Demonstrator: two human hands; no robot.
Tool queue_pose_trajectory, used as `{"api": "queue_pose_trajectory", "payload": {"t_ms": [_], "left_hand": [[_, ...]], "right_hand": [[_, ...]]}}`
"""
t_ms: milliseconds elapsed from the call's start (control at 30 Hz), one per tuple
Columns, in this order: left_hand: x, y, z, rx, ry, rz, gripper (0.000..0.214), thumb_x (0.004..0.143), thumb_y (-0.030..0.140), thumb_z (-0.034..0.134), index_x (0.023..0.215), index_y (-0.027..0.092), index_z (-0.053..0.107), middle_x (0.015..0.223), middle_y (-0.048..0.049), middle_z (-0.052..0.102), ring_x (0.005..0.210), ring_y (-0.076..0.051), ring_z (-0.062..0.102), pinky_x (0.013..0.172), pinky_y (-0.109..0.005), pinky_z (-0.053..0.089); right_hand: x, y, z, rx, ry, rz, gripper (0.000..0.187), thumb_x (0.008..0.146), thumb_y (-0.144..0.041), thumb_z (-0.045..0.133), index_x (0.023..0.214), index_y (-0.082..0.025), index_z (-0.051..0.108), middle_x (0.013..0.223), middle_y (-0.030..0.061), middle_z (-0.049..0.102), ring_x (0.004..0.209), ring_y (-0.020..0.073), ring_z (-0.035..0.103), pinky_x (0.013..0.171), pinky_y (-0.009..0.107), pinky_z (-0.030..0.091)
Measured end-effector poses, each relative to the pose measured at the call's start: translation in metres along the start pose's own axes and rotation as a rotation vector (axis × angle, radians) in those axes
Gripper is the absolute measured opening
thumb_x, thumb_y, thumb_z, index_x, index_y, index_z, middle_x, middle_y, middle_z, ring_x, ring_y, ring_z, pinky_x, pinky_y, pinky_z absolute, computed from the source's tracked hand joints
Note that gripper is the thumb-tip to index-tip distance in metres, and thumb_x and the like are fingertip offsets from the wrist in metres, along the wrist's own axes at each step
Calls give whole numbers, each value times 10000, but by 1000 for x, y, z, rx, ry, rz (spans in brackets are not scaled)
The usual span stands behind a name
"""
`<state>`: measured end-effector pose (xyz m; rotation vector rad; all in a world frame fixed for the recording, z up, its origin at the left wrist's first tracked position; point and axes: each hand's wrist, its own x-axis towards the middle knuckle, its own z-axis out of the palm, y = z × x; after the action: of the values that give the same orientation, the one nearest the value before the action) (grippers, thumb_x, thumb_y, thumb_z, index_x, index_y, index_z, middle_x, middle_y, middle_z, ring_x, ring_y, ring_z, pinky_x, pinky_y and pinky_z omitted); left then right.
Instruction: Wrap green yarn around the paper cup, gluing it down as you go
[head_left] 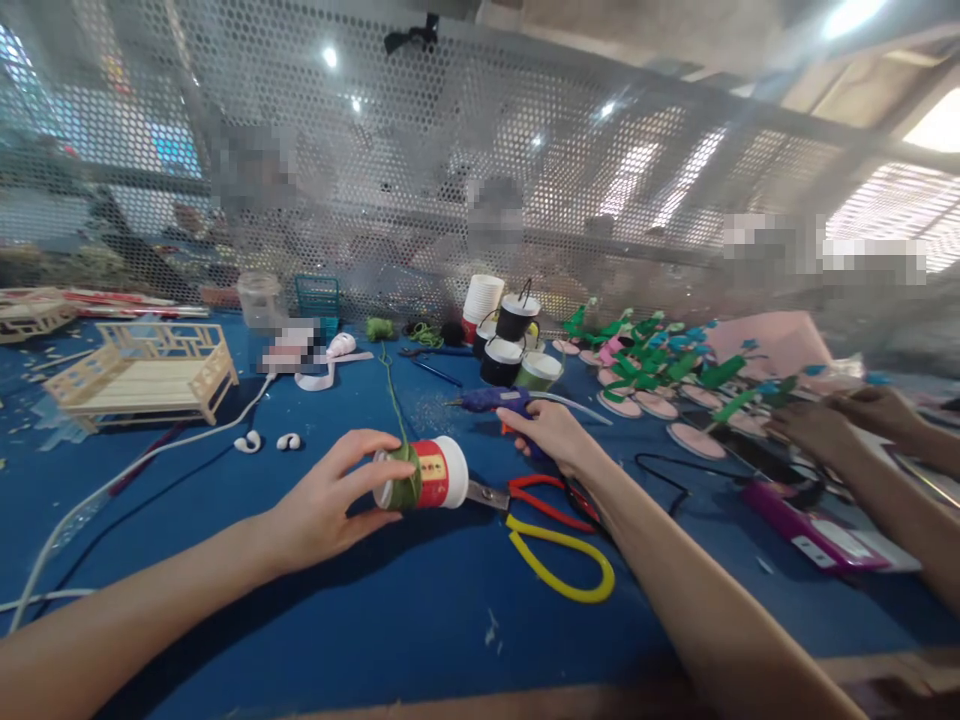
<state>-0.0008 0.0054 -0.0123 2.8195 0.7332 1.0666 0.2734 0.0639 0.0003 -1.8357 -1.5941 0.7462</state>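
My left hand (364,483) grips a red-and-white paper cup (450,472) that lies on its side, its mouth toward the right. Green yarn (405,487) is wound around the cup's left part, and a strand runs back to a small green ball of yarn (380,328). In my right hand (551,432) is a blue glue gun (487,399), its nozzle pointing left. Below it, scissors (561,568) with one red and one yellow handle lie on the blue table (420,620), the blades partly behind the cup.
Yarn-covered cups (517,318) and stacked paper cups (484,297) stand at the back. A small wooden bench model (146,375) is left; white earbuds (249,442) lie nearby. Green craft flowers (637,365) and a purple power strip (810,525) are right, near another person's hands (817,425).
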Motion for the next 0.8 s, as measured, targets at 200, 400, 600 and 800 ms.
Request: {"api": "queue_pose_trajectory", "payload": {"t_ms": [200,400,600,800], "left_hand": [[2,3,-1,3,12,56,288,851,195,513,1131,194,443,1101,-116,460,1046,-225,469,854,-392,476],[0,3,3,-8,20,56,261,852,187,510,1110,178,471,1107,-121,466,1053,-224,465,873,-395,460],[3,8,0,46,-26,145,231,851,170,504,1081,159,486,1082,-129,472,1043,-229,461,860,-387,474],[1,8,0,14,-74,118,260,851,167,502,1108,177,468,1120,-126,450,1067,-234,447,885,-391,459]], "right_hand": [[10,5,6,-297,80,-41,300,745,-289,585,486,-174,486,671,129,603,823,301,593,674,366,421],[-17,-40,9,-340,-30,-251,306,830,-357,482,679,-156,657,904,124,646,939,246,558,790,332,390],[-34,-79,26,44,-670,-302,504,855,-513,350,726,-138,662,752,55,644,717,158,561,660,276,400],[-34,-79,32,342,-588,-259,147,703,-274,618,634,-149,581,582,-37,536,549,85,441,539,231,331]]}}
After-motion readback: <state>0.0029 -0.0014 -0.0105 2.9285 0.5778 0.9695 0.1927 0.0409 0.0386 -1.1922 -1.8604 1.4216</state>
